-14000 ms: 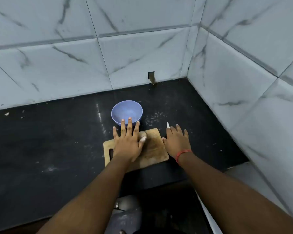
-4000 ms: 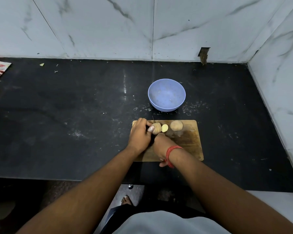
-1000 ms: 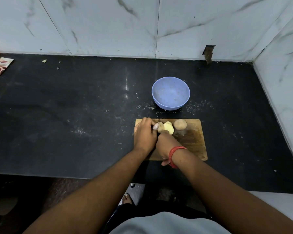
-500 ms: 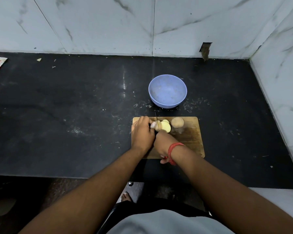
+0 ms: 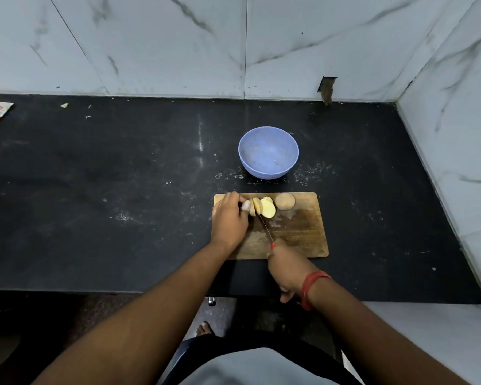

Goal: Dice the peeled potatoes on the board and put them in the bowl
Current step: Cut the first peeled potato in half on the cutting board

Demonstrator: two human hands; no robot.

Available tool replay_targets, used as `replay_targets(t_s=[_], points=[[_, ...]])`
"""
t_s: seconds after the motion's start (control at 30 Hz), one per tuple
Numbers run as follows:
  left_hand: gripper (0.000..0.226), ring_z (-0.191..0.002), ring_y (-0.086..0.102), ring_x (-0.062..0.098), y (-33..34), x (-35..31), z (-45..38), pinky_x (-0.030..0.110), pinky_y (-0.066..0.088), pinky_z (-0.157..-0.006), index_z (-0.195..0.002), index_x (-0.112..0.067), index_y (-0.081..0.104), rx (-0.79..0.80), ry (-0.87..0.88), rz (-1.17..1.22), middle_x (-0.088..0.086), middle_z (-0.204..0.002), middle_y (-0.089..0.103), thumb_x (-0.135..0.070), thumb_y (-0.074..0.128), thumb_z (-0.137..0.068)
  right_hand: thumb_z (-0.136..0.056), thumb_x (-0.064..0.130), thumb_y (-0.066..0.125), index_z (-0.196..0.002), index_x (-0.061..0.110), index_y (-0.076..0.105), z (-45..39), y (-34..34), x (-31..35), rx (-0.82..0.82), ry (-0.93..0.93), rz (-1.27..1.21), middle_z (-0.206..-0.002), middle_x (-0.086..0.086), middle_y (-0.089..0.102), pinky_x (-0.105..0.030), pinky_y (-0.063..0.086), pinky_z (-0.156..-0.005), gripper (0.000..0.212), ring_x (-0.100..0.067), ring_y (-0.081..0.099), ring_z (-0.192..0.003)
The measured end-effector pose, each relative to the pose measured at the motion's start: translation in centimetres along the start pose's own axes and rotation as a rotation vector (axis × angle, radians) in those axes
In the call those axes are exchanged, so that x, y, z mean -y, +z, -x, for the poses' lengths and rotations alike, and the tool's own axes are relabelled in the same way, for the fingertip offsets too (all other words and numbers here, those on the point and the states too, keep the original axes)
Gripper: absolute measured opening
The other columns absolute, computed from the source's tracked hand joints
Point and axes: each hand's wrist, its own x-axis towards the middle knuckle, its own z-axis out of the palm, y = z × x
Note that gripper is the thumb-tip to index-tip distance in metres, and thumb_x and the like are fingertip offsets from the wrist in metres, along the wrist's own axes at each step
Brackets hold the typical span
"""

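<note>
A dark stone surface runs into a corner of pale marbled wall tiles, with a wooden board near its front edge and a blue bowl just beyond the board, nothing visible inside it. The step in hand appears to be slicing the first potato into rounds, ahead of the dicing proper. The left hand is curled over the uncut end of the sliced potato at the board's far left, fingertips pressing it down. The right hand is clenched around the red handle of a thin knife at the board's near edge, the blade running forward so its tip meets the slices, which lean to the right. A second, whole potato sits just beside the slices, untouched. The next move likely calls for finishing the rounds, then stacking and cross-cutting them into cubes, keeping the left fingertips tucked clear of the blade.
</note>
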Motion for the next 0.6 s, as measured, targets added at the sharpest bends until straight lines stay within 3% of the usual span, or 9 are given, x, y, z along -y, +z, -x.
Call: replay_targets(t_s=[0.03,0.1,0.13,0.37,0.43,0.5,0.53,0.6], points=[[0.011,-0.089,0.053,0.016,0.0,0.1,0.0,0.043,0.045,-0.087,-0.089,-0.017,0.058,0.004,0.007,0.019,-0.008,-0.093,0.060,-0.020,0.058,-0.099,-0.099,0.004,0.036,-0.099,0.012,0.036,0.1,0.1,0.1,-0.032,0.024,-0.053,-0.077,-0.003,0.041,-0.038,0.057,-0.071,0.008,-0.038,0.065,-0.093],[0.005,-0.092,0.056,0.016,0.0,0.2,0.0,0.045,0.047,-0.088,-0.093,-0.020,0.059,0.013,0.030,0.047,-0.009,-0.095,0.063,-0.018,0.057,-0.097,-0.098,0.002,0.036,-0.116,0.008,0.037,0.1,0.1,0.6,-0.007,0.091,-0.079,-0.091,-0.014,0.050,-0.036,0.054,-0.043,0.019,-0.037,0.062,-0.067],[0.005,-0.093,0.056,0.015,-0.1,0.2,0.0,0.046,0.047,-0.089,-0.094,-0.022,0.059,0.018,0.039,0.049,-0.010,-0.096,0.063,-0.018,0.056,-0.097,-0.098,0.001,0.036,-0.122,0.008,0.036,-0.1,0.1,0.7,0.004,0.095,-0.067,-0.097,-0.017,0.051,-0.034,0.050,-0.036,0.026,-0.035,0.060,-0.062],[0.009,-0.095,0.055,0.015,0.0,0.1,0.1,0.046,0.046,-0.091,-0.096,-0.022,0.062,0.028,0.063,0.026,-0.009,-0.099,0.064,-0.016,0.056,-0.097,-0.093,-0.009,0.042,-0.138,0.006,0.032,-2.6,0.1,1.1,0.018,0.089,-0.017,-0.117,-0.023,0.053,-0.033,0.048,-0.038,0.048,-0.029,0.056,-0.061],[0.009,-0.095,0.055,0.014,0.0,0.2,0.1,0.046,0.046,-0.091,-0.096,-0.023,0.061,0.025,0.062,0.024,-0.010,-0.099,0.063,-0.016,0.056,-0.096,-0.097,-0.001,0.042,-0.129,0.001,0.044,-3.1,0.0,1.3,-0.008,0.023,0.017,-0.105,-0.017,0.058,-0.028,0.043,-0.045,0.032,-0.016,0.047,-0.058],[0.009,-0.097,0.055,0.014,0.0,0.2,0.2,0.046,0.045,-0.093,-0.097,-0.025,0.061,0.031,0.072,0.009,-0.011,-0.100,0.063,-0.018,0.057,-0.096,-0.099,0.007,0.042,-0.092,0.008,0.051,-3.1,-0.4,1.5,-0.019,-0.029,0.074,-0.078,-0.007,0.050,-0.024,0.039,-0.048,0.011,-0.012,0.041,-0.055],[0.010,-0.099,0.055,0.015,0.1,0.3,0.3,0.045,0.044,-0.095,-0.100,-0.025,0.062,0.039,0.082,-0.001,-0.009,-0.103,0.063,-0.018,0.057,-0.096,-0.099,0.008,0.043,-0.075,0.013,0.043,-3.2,-0.6,1.5,-0.016,-0.042,0.078,-0.071,-0.003,0.044,-0.025,0.039,-0.048,0.024,-0.012,0.041,-0.054],[0.017,-0.105,0.055,0.018,0.2,0.3,0.7,0.042,0.043,-0.098,-0.111,-0.023,0.066,0.059,0.107,-0.031,-0.003,-0.111,0.064,-0.020,0.057,-0.097,-0.099,0.008,0.043,-0.066,0.019,0.030,-3.2,-0.9,1.8,0.006,-0.050,0.068,-0.066,-0.002,0.042,-0.026,0.040,-0.046,0.037,-0.014,0.044,-0.052]])
